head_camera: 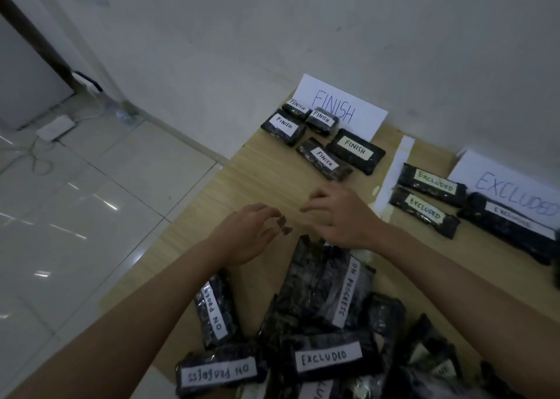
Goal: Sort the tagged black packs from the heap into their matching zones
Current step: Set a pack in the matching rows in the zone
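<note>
A heap of black packs (318,323) lies at the near end of the wooden table (266,174), with tags reading ON PROGRESS and EXCLUDED. Both my hands hover just beyond the heap's far edge. My left hand (245,232) has loosely curled fingers, and small dark scraps (283,227) sit by its fingertips. My right hand (342,217) is relaxed with fingers spread toward the left, holding nothing. Several FINISH packs (333,144) lie before the FINISH sheet (339,108). Three EXCLUDED packs (430,195) lie by the EXCLUDED sheet (512,189).
A white paper strip (394,174) divides the FINISH zone from the EXCLUDED zone. The white wall stands right behind both sheets. The table's left edge drops to a tiled floor (91,201) with a power strip and cables (54,129).
</note>
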A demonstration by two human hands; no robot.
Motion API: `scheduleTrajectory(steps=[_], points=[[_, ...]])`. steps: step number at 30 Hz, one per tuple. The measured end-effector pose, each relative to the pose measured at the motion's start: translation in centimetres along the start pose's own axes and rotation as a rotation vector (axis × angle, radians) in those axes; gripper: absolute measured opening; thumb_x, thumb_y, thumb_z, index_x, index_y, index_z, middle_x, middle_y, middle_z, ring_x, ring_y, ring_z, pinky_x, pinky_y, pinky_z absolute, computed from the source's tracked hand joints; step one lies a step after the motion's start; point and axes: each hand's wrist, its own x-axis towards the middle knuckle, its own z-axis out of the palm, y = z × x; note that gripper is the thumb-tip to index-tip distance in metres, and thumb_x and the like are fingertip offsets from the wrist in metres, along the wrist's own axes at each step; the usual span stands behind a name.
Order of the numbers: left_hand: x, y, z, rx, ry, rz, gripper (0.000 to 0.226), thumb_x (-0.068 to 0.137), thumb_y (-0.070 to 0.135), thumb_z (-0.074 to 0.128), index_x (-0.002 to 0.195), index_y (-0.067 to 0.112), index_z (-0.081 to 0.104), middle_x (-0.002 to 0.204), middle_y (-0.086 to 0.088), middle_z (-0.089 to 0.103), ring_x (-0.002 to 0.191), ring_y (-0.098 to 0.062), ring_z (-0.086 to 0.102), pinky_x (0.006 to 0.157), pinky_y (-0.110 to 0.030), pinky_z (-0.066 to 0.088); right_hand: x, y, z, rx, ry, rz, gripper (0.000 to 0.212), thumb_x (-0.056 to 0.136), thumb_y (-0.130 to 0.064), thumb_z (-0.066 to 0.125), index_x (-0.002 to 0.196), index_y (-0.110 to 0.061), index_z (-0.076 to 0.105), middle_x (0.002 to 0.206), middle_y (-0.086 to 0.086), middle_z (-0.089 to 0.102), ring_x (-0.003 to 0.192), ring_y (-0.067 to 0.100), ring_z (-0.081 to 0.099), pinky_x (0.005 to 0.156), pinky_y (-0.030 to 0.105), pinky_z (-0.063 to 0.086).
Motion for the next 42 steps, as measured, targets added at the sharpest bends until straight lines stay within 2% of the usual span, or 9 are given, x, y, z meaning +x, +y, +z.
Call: scheduleTrajectory(steps=[3, 6, 12, 16, 23, 26, 31, 37, 42], points=[[-0.8, -0.1, 0.7, -0.006, -0.028, -0.012, 0.039, 0.095, 0.031, 0.046, 0.131, 0.016, 0.047, 0.132, -0.004, 0.051, 0.120, -0.020, 0.048, 0.099, -0.036, 0.041, -1.4, -1.3, 0.3, -0.123, -0.362, 0.048, 0.053, 0.086, -0.046, 0.057, 0.134, -0.023, 0.048, 0.124, 0.007, 0.053, 0.113, 0.023, 0.044, 0.095, 0.040, 0.038], [-1.3, 0.1, 0.9, -0.015, -0.048, -0.031, 0.040, 0.095, 0.031, 0.044, 0.132, 0.016, 0.046, 0.132, -0.005, 0.051, 0.121, -0.020, 0.047, 0.100, -0.035, 0.039, -1.7, -2.2, 0.5, -0.079, -0.419, 0.065, 0.056, 0.085, -0.035, 0.064, 0.136, -0.021, 0.045, 0.126, 0.008, 0.054, 0.112, 0.023, 0.048, 0.092, 0.037, 0.042], [-1.9, 2.1, -0.1, -0.346, -0.107, -0.082, 0.043, 0.097, 0.040, 0.035, 0.133, 0.017, 0.046, 0.135, -0.002, 0.051, 0.122, -0.018, 0.046, 0.096, -0.025, 0.032, -2.2, -2.8, -3.1, 0.314, -0.145, 0.116, 0.022, 0.074, -0.014, 0.076, 0.094, -0.014, 0.066, 0.086, -0.006, 0.060, 0.076, 0.003, 0.053, 0.070, 0.018, 0.042], [-1.9, 3.3, -1.1, -0.490, -0.119, -0.032, 0.060, 0.080, 0.063, 0.044, 0.127, 0.025, 0.051, 0.102, 0.006, 0.061, 0.089, -0.011, 0.056, 0.078, -0.024, 0.041, -3.7, -2.5, -4.7, 0.446, 0.235, 0.073, 0.023, 0.071, 0.001, 0.075, 0.080, -0.017, 0.064, 0.088, 0.003, 0.066, 0.084, 0.014, 0.061, 0.072, 0.020, 0.050], [-1.4, 5.6, -2.1, -0.379, 0.288, 0.169, 0.069, 0.063, 0.026, 0.084, 0.123, 0.014, 0.052, 0.104, 0.007, 0.057, 0.092, -0.006, 0.057, 0.075, -0.011, 0.049, -7.2, -2.3, -4.3, 0.654, 0.453, 0.097, 0.041, 0.069, 0.015, 0.070, 0.090, -0.021, 0.064, 0.111, 0.001, 0.060, 0.107, 0.014, 0.060, 0.083, 0.024, 0.054], [-1.3, 6.2, -2.2, -0.345, 0.313, 0.224, 0.070, 0.060, 0.020, 0.085, 0.122, 0.012, 0.053, 0.109, 0.001, 0.059, 0.098, -0.012, 0.056, 0.083, -0.024, 0.050, -8.4, -2.8, -4.3, 0.793, 0.554, 0.147, 0.044, 0.070, 0.017, 0.068, 0.090, -0.022, 0.064, 0.106, -0.001, 0.062, 0.098, 0.013, 0.065, 0.080, 0.024, 0.055], [-1.2, 7.6, -1.2, -0.422, 0.362, 0.240, 0.068, 0.060, 0.021, 0.086, 0.119, 0.014, 0.054, 0.103, 0.008, 0.058, 0.095, -0.006, 0.056, 0.073, -0.005, 0.046, -9.8, -3.8, -4.4, 0.978, 0.740, 0.286, 0.040, 0.074, 0.018, 0.064, 0.092, -0.018, 0.064, 0.097, -0.008, 0.064, 0.091, 0.007, 0.067, 0.076, 0.018, 0.053], [-1.1, 10.4, 1.6, -0.532, 0.473, 0.145, 0.072, 0.062, 0.019, 0.084, 0.125, 0.015, 0.049, 0.113, 0.004, 0.059, 0.100, -0.009, 0.056, 0.077, -0.013, 0.047, -10.4, -5.2, -2.7, 1.195, 0.958, 0.686, 0.044, 0.077, -0.007, 0.074, 0.116, -0.004, 0.053, 0.104, 0.009, 0.064, 0.090, 0.022, 0.066, 0.076, 0.031, 0.056], [-1.0, 13.2, 3.8, -0.479, 0.388, 0.275, 0.077, 0.063, 0.018, 0.083, 0.129, 0.016, 0.044, 0.118, 0.001, 0.052, 0.107, -0.012, 0.050, 0.086, -0.024, 0.047, -11.3, -4.7, -2.6, 1.363, 1.047, 0.847, 0.033, 0.079, -0.013, 0.073, 0.107, -0.002, 0.057, 0.093, 0.013, 0.069, 0.084, 0.024, 0.069, 0.069, 0.031, 0.058]])
